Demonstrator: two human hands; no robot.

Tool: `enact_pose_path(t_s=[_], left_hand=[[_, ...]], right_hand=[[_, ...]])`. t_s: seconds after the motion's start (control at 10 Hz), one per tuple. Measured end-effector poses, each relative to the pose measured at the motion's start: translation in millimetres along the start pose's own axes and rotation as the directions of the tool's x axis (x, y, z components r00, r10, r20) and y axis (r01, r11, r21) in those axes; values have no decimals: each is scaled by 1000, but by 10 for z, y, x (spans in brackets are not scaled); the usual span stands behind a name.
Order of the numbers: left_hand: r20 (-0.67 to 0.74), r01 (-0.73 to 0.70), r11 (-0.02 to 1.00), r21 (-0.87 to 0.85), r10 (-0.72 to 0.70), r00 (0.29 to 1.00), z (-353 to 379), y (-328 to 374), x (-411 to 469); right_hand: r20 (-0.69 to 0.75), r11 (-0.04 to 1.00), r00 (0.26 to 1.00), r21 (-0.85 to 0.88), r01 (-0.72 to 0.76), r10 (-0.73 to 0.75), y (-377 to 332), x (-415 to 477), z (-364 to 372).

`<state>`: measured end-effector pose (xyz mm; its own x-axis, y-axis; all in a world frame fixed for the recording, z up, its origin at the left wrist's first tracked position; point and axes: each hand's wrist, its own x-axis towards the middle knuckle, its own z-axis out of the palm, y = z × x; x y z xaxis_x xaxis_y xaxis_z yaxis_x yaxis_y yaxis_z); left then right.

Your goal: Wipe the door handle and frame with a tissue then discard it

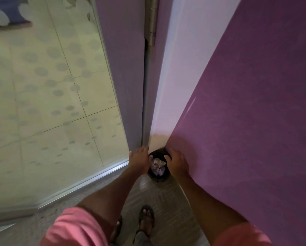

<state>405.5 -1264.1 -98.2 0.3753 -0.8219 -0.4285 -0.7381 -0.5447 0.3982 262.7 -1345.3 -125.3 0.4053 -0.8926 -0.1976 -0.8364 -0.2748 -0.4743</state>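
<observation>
A small dark round bin (158, 178) stands on the floor in the corner below the door hinge side. A crumpled white tissue (157, 166) lies inside it. My left hand (140, 159) hovers over the bin's left rim with fingers spread and nothing in it. My right hand (177, 161) is above the right rim, fingers curled downward, holding nothing that I can see. The door's hinge (150, 22) and the pale frame strip (175, 68) rise above the bin. The door handle is out of view.
A purple wall (255, 103) fills the right side. The purple door panel (124, 59) stands open to the left, with a tiled floor (42, 86) and a metal threshold (88, 181) beyond it. My sandalled feet (145, 221) stand on grey flooring just behind the bin.
</observation>
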Motion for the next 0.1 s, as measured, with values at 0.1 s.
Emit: enact_pose_path(t_s=[0.1], left_hand=[[-38,-12,1000,-3,12,999,-47,-1,-142]], right_hand=[[-123,993,985,-34,114,-117,-21,-46,64]])
